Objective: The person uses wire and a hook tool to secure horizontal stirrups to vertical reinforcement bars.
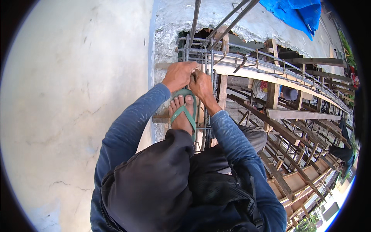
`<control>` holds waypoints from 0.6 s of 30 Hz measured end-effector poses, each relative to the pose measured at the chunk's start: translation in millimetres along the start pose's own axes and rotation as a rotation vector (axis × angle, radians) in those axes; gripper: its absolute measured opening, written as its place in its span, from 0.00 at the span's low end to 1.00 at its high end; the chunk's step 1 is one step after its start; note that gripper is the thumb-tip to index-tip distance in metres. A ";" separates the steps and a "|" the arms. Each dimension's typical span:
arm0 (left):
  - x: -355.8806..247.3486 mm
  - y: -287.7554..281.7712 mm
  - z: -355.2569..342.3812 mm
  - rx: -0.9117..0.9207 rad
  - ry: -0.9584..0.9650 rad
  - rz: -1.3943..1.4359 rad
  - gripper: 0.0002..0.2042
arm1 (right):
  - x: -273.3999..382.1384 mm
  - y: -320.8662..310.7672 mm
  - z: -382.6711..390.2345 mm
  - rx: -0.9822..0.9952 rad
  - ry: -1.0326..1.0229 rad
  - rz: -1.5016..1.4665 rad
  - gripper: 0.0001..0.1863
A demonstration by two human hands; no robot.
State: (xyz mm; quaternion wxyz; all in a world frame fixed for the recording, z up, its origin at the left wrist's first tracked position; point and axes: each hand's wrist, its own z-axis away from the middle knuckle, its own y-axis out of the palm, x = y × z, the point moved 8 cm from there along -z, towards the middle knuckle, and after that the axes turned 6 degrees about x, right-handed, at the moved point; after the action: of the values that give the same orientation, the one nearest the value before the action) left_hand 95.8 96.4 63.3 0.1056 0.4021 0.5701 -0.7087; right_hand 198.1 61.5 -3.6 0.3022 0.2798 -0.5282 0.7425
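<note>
Beside the plaster wall (77, 96), at the ragged edge of its opening, a person sat or crouched with both hands over the wall end of a rebar cage (270, 65). The cage stretched off to the right along the upper edge of a pale formwork board (247, 73). Its steel struck me as stiff, heavy and anything but fragile, rough enough to grip fairly well; the bare lengths between the crossing ties seemed the best hold, away from a thick hooked bar end (240, 64).

The left hand (179, 74) was angled in from the left, its back uppermost, while the right hand (201, 86) reached up from below, its wrist nearly straight. Their fingers curled inward and met just in front of the bars; the tips were hidden, so I could not tell whether they pinched anything. Both elbows were bent, framing a raised knee (154, 178) and a foot in a green flip-flop (189, 116).
</note>
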 end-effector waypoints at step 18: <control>39.7 115.1 -88.1 0.930 0.224 -0.495 0.13 | 5.2 -0.6 14.6 -0.028 0.014 -0.182 0.11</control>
State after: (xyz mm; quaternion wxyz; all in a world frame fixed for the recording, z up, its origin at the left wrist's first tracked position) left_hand 179.4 149.6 -49.7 -0.3153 0.3331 0.2817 -0.8428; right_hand 196.5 48.5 4.7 0.3760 0.3170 -0.5087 0.7067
